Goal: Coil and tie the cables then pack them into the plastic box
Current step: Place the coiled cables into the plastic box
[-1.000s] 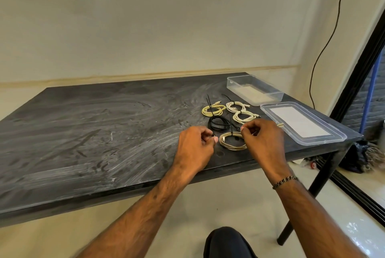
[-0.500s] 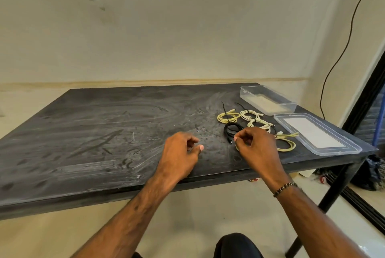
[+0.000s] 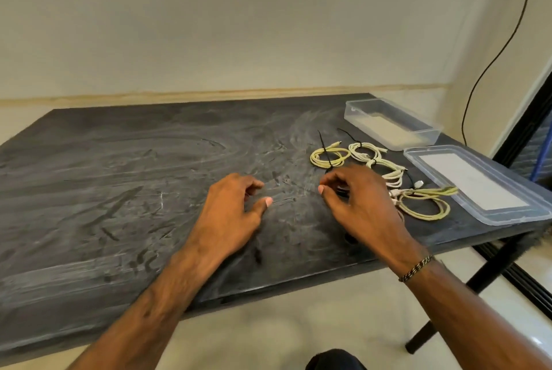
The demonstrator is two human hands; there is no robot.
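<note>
Several coiled cables lie at the right of the dark table (image 3: pixel 119 190). A yellow coil (image 3: pixel 328 157) with a black tie, a white coil (image 3: pixel 365 151) and another white coil (image 3: pixel 392 175) lie in a row. A yellowish coil (image 3: pixel 425 205) rests beside the lid (image 3: pixel 478 187). The clear plastic box (image 3: pixel 391 124) stands empty at the back right. My right hand (image 3: pixel 355 205) hovers with curled fingers over a black coil (image 3: pixel 341 190), which it hides almost fully; a grip cannot be made out. My left hand (image 3: pixel 236 214) holds nothing, fingers loosely curled above the table.
A black wire (image 3: pixel 490 59) hangs down the wall at the right. The table's right edge and a black leg (image 3: pixel 478 280) are close to the lid. A dark frame (image 3: pixel 525 136) stands past the table's corner.
Both hands left the yellowish coil, which now lies further right by the lid. My left hand drew back to the left. My right hand moved over the black coil.
</note>
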